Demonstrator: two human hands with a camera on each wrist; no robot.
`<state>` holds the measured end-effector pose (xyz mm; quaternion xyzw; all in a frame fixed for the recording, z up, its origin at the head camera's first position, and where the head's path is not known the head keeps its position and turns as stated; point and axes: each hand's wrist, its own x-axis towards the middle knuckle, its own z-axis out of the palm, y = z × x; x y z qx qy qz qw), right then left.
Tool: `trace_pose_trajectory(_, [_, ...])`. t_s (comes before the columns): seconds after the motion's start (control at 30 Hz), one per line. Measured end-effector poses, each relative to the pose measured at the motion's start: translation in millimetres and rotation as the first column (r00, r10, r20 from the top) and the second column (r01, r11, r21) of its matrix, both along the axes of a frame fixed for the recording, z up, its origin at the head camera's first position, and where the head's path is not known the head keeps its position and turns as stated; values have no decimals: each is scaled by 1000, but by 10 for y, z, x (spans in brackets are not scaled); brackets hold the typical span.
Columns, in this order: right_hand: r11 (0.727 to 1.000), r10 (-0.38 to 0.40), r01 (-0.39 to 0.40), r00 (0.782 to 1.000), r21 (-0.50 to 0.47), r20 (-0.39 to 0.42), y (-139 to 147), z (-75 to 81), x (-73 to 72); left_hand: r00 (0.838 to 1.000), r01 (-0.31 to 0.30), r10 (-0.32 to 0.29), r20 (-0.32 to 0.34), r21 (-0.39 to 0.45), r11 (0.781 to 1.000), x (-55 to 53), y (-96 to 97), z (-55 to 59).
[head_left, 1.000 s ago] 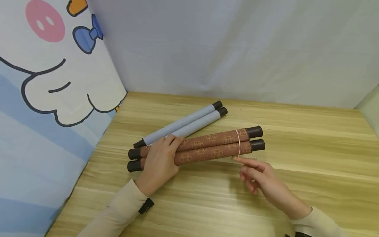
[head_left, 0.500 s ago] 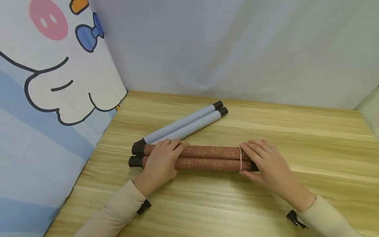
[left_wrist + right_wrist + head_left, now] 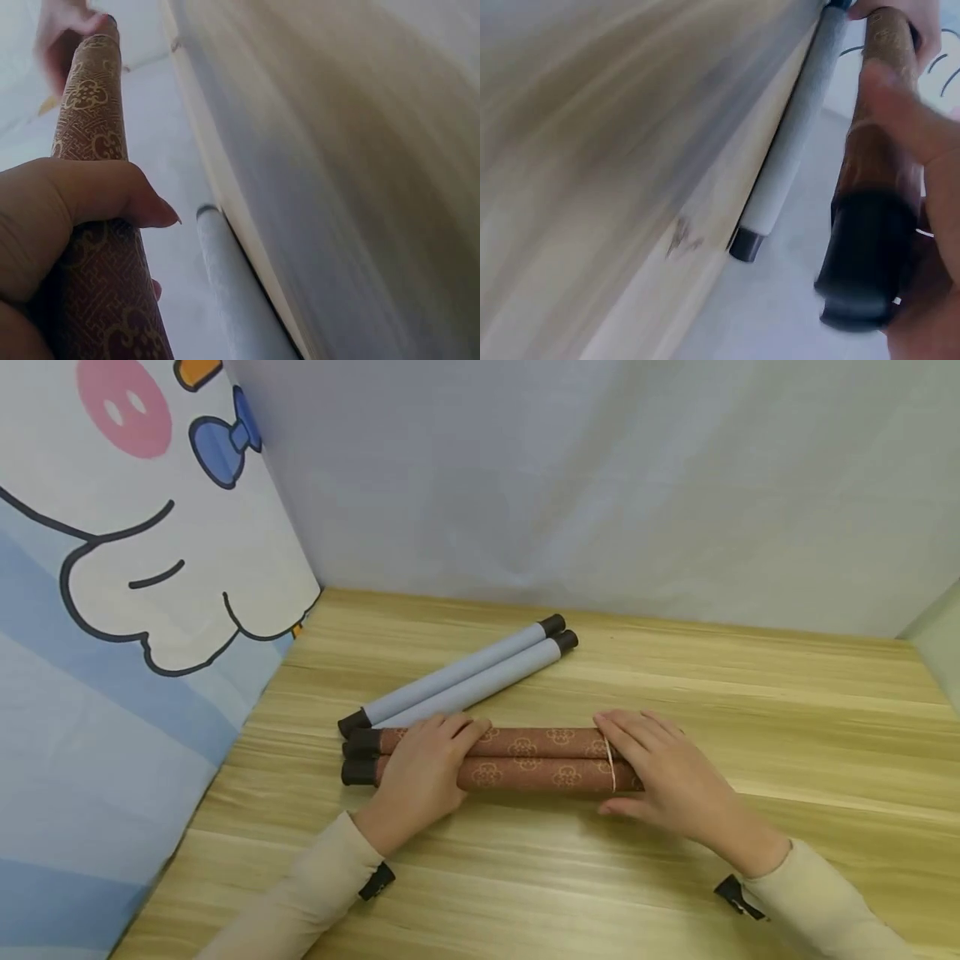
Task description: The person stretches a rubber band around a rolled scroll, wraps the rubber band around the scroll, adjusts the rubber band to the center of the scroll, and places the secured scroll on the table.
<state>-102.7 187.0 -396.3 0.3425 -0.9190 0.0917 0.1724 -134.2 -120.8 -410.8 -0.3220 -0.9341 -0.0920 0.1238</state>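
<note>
A brown scroll (image 3: 536,760) with gold flower patterns is rolled up from both sides into two parallel rolls with black knobs. My left hand (image 3: 423,777) grips it near its left end, thumb on the near side and fingers over the far side. Around the right end curls my right hand (image 3: 667,768), fingers over the top and thumb at the near edge, hiding the right knobs in the head view. Beside those fingers a thin pale elastic band (image 3: 610,764) crosses both rolls. In the left wrist view the scroll (image 3: 94,105) is held clear above the table.
Behind the brown scroll, a light blue-grey scroll (image 3: 480,668) with black knobs lies slanted on the wooden table (image 3: 787,710). A pale curtain (image 3: 585,485) closes off the back, and a cartoon-printed cloth (image 3: 112,585) hangs at the left.
The right hand has gone from a finger at the band below the scroll to curling round its right end. The scroll's right end has come nearer and levelled; the scroll then shifted slightly right.
</note>
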Motion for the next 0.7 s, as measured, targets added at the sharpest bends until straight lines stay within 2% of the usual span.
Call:
trace_pose_trajectory(0.17, [999, 2, 0, 999, 48, -35, 77, -46, -42, 1000, 1, -1, -13, -29, 1000, -15, 8, 19])
trace_pose_trajectory(0.4, [997, 78, -79, 997, -17, -17, -62, -198, -114, 1000, 21, -22, -4, -59, 998, -6, 194, -50])
trace_pose_trajectory(0.57, [999, 29, -29, 1000, -18, -7, 70, -241, -155, 1000, -27, 26, -17, -63, 998, -34, 199, -74])
trace_pose_trajectory(0.7, [999, 39, -40, 999, -7, -31, 136, -296, -190, 1000, -22, 20, -23, -78, 997, -46, 209, -88])
